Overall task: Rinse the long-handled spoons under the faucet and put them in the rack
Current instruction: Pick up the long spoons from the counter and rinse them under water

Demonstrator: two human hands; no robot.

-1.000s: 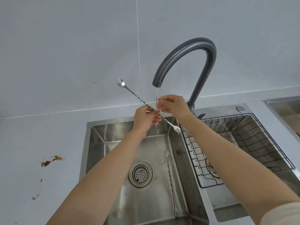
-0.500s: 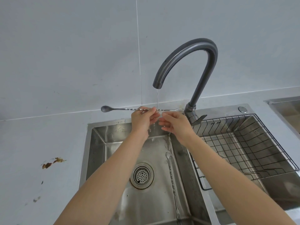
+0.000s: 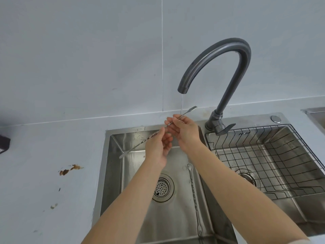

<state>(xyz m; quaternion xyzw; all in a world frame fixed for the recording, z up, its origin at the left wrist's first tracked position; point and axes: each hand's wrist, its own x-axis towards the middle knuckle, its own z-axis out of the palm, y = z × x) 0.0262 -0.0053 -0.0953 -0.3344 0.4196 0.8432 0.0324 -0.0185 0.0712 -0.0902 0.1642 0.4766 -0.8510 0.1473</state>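
I hold one long spoon in both hands, up over the left sink. My left hand pinches the twisty middle of it with the fingertips, and the other fingers are loose and half open. My right hand pinches it a bit higher up. The spoon is tilted. Its low end hangs near the left wall of the sink, and its high end pokes up past my right hand, just beside the thin water stream that falls from the faucet. The water comes down at my right fingers.

A second spoon lies flat on the sink floor, close along the right wall, with the drain to its left. The floor around the drain is bare.

The wire rack sits inside the right sink, just past the thin wall between the two sinks. My right arm crosses over that wall.
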